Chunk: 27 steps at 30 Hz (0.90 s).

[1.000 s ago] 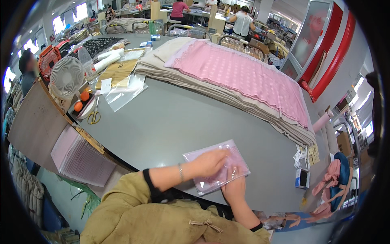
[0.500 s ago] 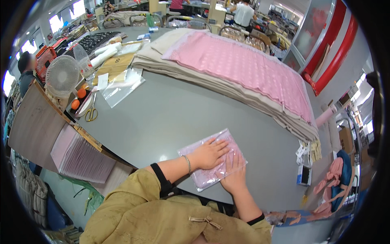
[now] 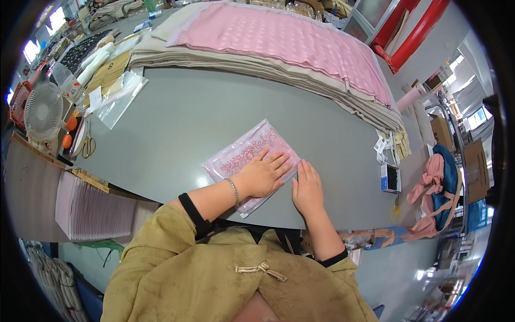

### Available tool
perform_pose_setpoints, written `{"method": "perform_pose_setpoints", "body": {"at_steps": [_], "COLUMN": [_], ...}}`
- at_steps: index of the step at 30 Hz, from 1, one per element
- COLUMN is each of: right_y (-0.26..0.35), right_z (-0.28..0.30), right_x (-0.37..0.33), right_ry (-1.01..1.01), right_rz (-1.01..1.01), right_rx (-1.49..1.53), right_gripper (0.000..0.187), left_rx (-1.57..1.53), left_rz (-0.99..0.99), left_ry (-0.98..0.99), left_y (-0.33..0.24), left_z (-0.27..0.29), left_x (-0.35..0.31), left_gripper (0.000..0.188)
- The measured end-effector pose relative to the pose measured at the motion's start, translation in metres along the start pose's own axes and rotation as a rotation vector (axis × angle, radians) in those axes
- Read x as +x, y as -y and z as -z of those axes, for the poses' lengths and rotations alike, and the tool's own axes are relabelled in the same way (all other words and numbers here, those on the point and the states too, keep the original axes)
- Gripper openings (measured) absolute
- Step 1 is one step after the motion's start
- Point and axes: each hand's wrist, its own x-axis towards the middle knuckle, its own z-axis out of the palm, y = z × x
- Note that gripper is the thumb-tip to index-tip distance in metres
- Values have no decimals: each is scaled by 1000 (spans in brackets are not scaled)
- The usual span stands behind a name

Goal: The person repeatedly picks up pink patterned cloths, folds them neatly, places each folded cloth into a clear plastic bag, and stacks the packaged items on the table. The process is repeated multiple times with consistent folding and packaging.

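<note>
A flat clear plastic package (image 3: pixel 236 155) holding folded pink cloth with a darker floral pattern lies at a slant on the grey table (image 3: pixel 204 115) in front of me. My left hand (image 3: pixel 264 174) rests flat on its right part, fingers stretched and slightly spread, palm down. Along the package's right edge lies my right hand (image 3: pixel 308 189), its fingers extended and close together, tips by the package corner. Neither hand grasps anything. Part of the package is covered by my left hand.
Pink patterned cloth (image 3: pixel 268 40) tops a thick stack of beige fabric (image 3: pixel 225 60) at the far side. Scissors (image 3: pixel 89 146), a white fan (image 3: pixel 44 111) and clear bags (image 3: pixel 120 99) are on the left. A small blue-and-white box (image 3: pixel 390 178) stands near the right edge.
My right hand has slid off the package's top to its right edge. My left hand still presses flat on it, and more of the floral pattern shows. The view has shifted.
</note>
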Motion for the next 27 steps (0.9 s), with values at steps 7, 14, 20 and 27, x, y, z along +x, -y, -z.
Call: {"method": "perform_pose_setpoints", "body": {"at_steps": [7,14,20,27], "right_y": [19,37,74,99], "right_z": [14,17,11,0], "right_x": [-15,-11,-20,-22], "right_ry": [15,-70,69,101], "right_rz": [-80,113,317,460], "right_rx": [133,191,412,531], "right_gripper": [35,31,18,14], "left_rx": [-46,25,156,109], "left_rz": [338,365,140,149], "left_ry": [-220,-215,-140,-131], "left_y": [46,49,21,6], "left_z": [9,9,-1,-7], "left_x": [-5,1,-21,-35], "left_gripper": [49,46,49,58]}}
